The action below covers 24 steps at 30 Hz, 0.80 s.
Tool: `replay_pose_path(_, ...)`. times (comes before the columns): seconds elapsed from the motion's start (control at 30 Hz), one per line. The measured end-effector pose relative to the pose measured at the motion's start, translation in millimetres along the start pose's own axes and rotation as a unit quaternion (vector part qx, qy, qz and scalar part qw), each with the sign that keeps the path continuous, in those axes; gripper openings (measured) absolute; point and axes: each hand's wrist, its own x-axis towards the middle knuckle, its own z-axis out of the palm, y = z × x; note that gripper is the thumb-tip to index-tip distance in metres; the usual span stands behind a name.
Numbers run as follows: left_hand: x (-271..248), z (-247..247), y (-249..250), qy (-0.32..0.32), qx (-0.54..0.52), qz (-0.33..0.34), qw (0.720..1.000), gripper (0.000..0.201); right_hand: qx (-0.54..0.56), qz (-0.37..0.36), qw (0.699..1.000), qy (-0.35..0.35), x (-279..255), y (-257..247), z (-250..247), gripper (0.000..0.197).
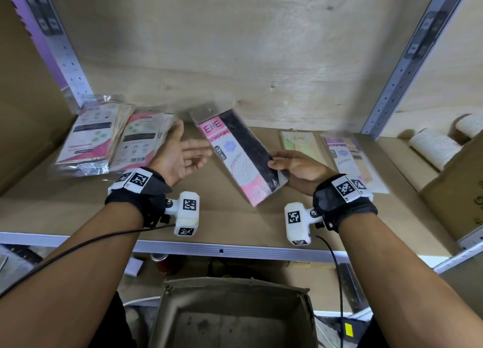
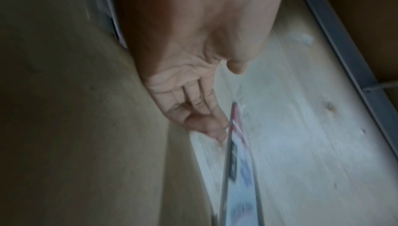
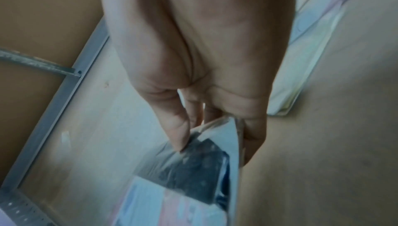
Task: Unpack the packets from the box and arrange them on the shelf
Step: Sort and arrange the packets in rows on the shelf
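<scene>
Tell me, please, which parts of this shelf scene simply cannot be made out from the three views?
- Head view: the box is cut off by the bottom edge, so its full floor is unseen.
- Head view: small print on the pink-and-black packet is too small and blurred.
- Left wrist view: motion blur smears the left hand, leaving fingertip contact with the packet's edge unclear.
- Right wrist view: the right hand covers the packet's near corner.

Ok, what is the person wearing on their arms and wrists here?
Both forearms are bare, no sleeves. Each wrist has a black fabric strap: left wrist strap, right wrist strap. White blocks with black-and-white square markers sit on each strap, and a white marked camera housing hangs below. A black cable trails from each.
</scene>
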Motion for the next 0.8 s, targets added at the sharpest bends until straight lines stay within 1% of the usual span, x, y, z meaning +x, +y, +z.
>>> replay_pose_path(0.13, -9, 25, -12, -0.07, 0.128, -0.024, 0.989, 0.065, 0.049, -0.007, 0.998, 0.037, 3, 0, 12, 0.028)
replay_pose_path(0.2, -12, 37, -20, -0.114, 0.157, -0.027, 0.981, 0.049, 0.055, -0.006, 0.996, 0.064, 7, 3, 19, 0.031)
replay_pose_path(0.23, -13, 42, -23, -0.126, 0.161, -0.021, 0.979, 0.039, 0.059, -0.004, 0.995, 0.076, 9, 5, 22, 0.031)
replay_pose_path(0.27, -14, 45, -24, -0.127, 0.164, -0.013, 0.978, 0.032, 0.061, 0.0, 0.994, 0.089, 10, 5, 24, 0.031)
replay_pose_path(0.37, -14, 49, -24, -0.095, 0.151, 0.02, 0.984, 0.031, 0.035, 0.013, 0.992, 0.124, 13, 4, 26, 0.03)
replay_pose_path(0.47, -12, 49, -23, -0.049, 0.141, 0.039, 0.988, 0.028, -0.032, 0.037, 0.987, 0.151, 17, 2, 21, 0.035)
replay_pose_path(0.5, -11, 49, -23, -0.038, 0.15, 0.042, 0.987, 0.026, -0.057, 0.043, 0.985, 0.157, 18, 2, 19, 0.031)
replay_pose_path(0.57, -9, 52, -24, -0.03, 0.171, 0.041, 0.984, 0.023, -0.102, 0.056, 0.978, 0.171, 21, 3, 16, 0.013)
replay_pose_path(0.6, -8, 54, -25, -0.029, 0.183, 0.036, 0.982, 0.025, -0.121, 0.06, 0.975, 0.179, 22, 3, 15, 0.008)
replay_pose_path(0.7, -7, 58, -25, -0.031, 0.214, 0.016, 0.976, 0.034, -0.19, 0.069, 0.958, 0.204, 27, 3, 10, 0.011)
replay_pose_path(0.8, -6, 61, -25, -0.007, 0.239, 0.012, 0.971, 0.037, -0.243, 0.081, 0.942, 0.215, 27, 1, 11, 0.022)
